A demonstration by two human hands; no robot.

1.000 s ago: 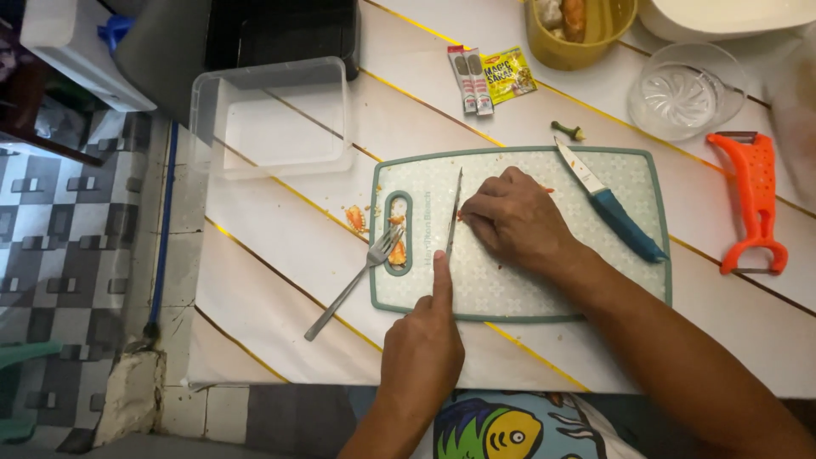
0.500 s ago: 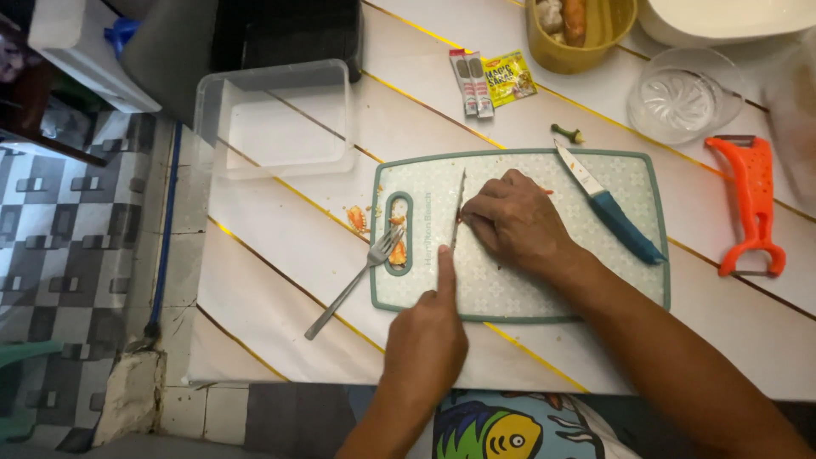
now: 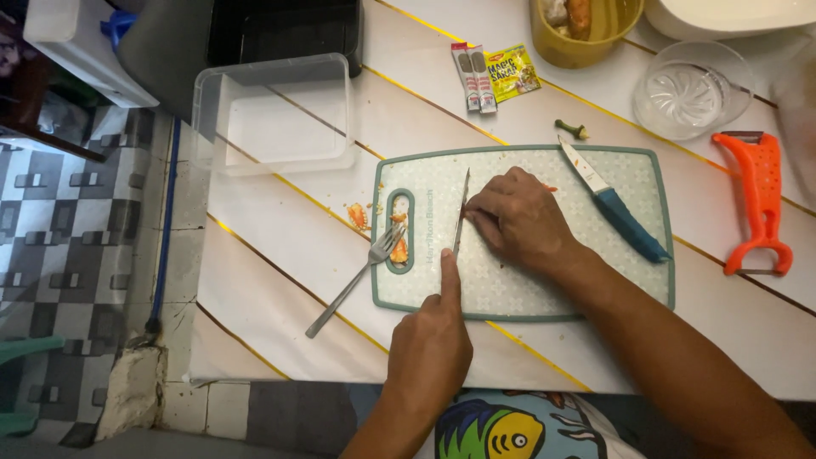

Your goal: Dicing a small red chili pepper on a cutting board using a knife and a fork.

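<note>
White cloth or plastic sheeting with thin yellow diagonal stripes (image 3: 280, 255) is seen covering the table, whose edge falls away on the left to a floor of grey and white checked tiles (image 3: 59, 246). A pale green plastic cutting board (image 3: 544, 297) with a fine printed pattern and rounded corners is laid on the stripes, a slot handle cut into its left end.

A thin-bladed knife (image 3: 461, 212) is held upright on edge across the board. The left hand (image 3: 429, 348) is closed around its handle, the forefinger stretched along the spine. The right hand (image 3: 518, 223) is curled, knuckles up, fingertips pressed to the board just beside the blade; whatever lies under it is hidden, though a small orange scrap shows at its far side.

A metal fork (image 3: 357, 279) is laid slantwise, its tines over the slot, where orange scraps (image 3: 398, 248) are gathered; more scraps lie just off the board. A blue-handled paring knife (image 3: 614, 204) rests on the board's right part. An orange plastic peeler (image 3: 759, 200) lies well to the right. Beyond the board are seen a clear rectangular plastic container (image 3: 276, 115), small seasoning sachets (image 3: 493, 75), a green stem end (image 3: 572, 130), a clear glass bowl (image 3: 690, 92) and a yellow tub (image 3: 586, 30).
</note>
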